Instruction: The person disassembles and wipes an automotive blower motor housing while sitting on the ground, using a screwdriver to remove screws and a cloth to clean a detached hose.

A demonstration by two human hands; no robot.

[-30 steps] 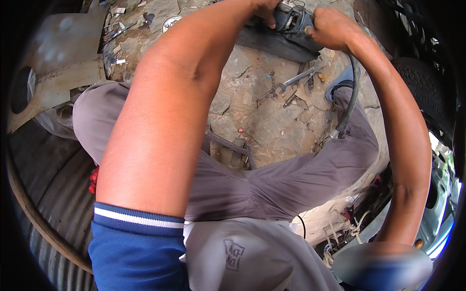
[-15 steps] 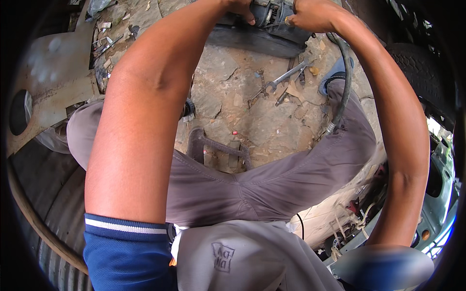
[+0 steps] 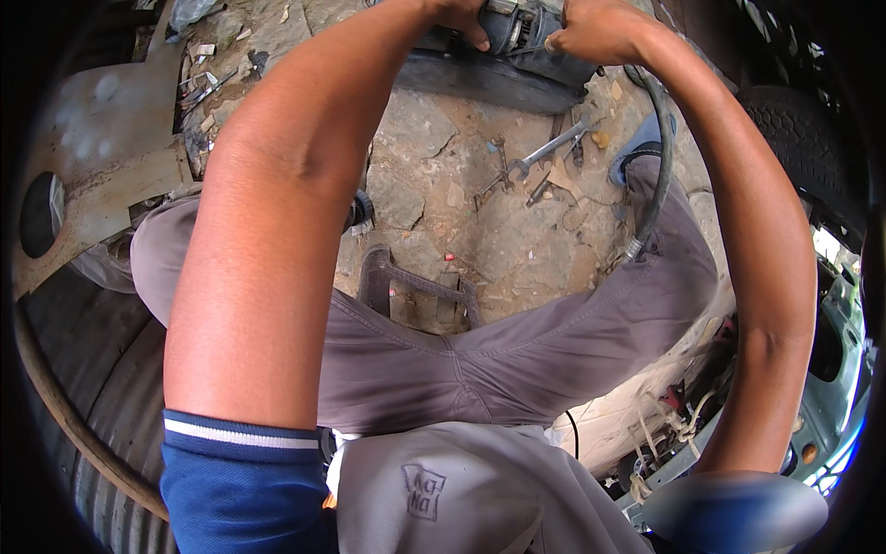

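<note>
At the top edge, a bulky black machine part (image 3: 544, 63) with a rounded housing and a metallic middle section rests on the ground. My left hand (image 3: 464, 18) grips its left side; the thumb shows, while the other fingers run out of the picture. On the right, my right hand (image 3: 595, 28) is closed against the same part, its fingertips pressed near the metallic section. What lies under the fingers is hidden. A dark hose (image 3: 661, 157) with a metal end fitting curves down from beside the part to my right knee.
An open-ended wrench (image 3: 549, 150) and smaller tools lie on the stony ground between my feet. A dark stool edge (image 3: 420, 280) shows below me. Rusty sheet metal (image 3: 111, 148) stands left, a tyre (image 3: 784, 129) right, and a green metal body (image 3: 835, 360) lower right.
The view has shifted slightly, so the machine part and ground tools appear a little lower. Both hands stay on the part with hardly any visible movement.
</note>
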